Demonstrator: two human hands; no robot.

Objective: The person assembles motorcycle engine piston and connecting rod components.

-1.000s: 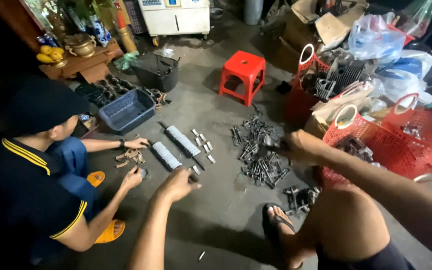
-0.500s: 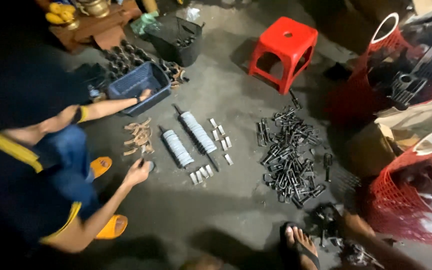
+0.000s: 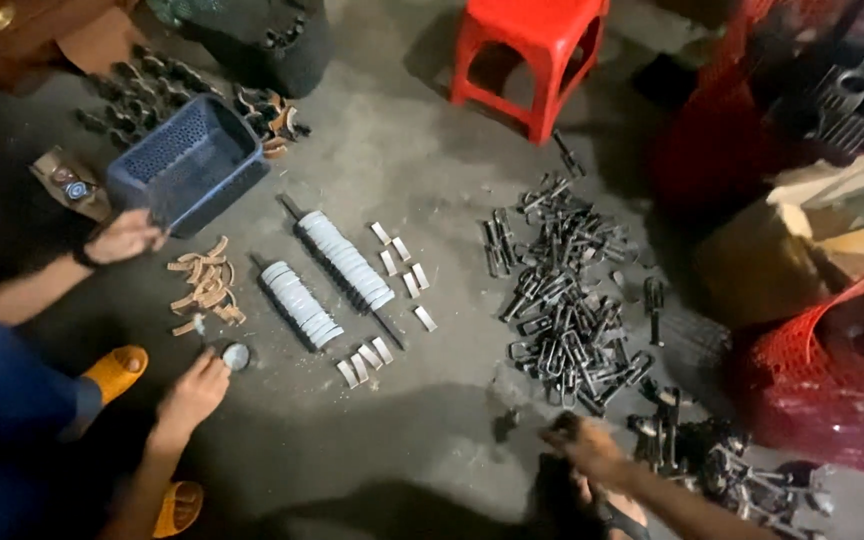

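My right hand [image 3: 588,449] reaches in from the bottom right, low over the concrete floor. It is beside a heap of dark metal clips [image 3: 564,296] and a smaller clump of dark parts [image 3: 694,447]. The hand is blurred, so its grip is unclear. My left hand is out of view. Two rods threaded with white discs [image 3: 343,260] lie in the middle, with small pale metal plates [image 3: 400,263] around them. A co-worker at the left has one hand [image 3: 195,389] next to a round disc [image 3: 237,356] and the other hand [image 3: 124,237] by a blue basket [image 3: 189,165].
Brown curved pieces [image 3: 206,289] lie between the co-worker's hands. A red plastic stool [image 3: 527,52] stands at the top. Red mesh baskets [image 3: 830,392] with metal parts fill the right side. A bare foot in a sandal [image 3: 614,511] is at the bottom edge.
The view has dropped closer to the floor. My right hand has come into view at the bottom right. The co-worker's upper hand has left the blue basket's rim and now rests beside it.
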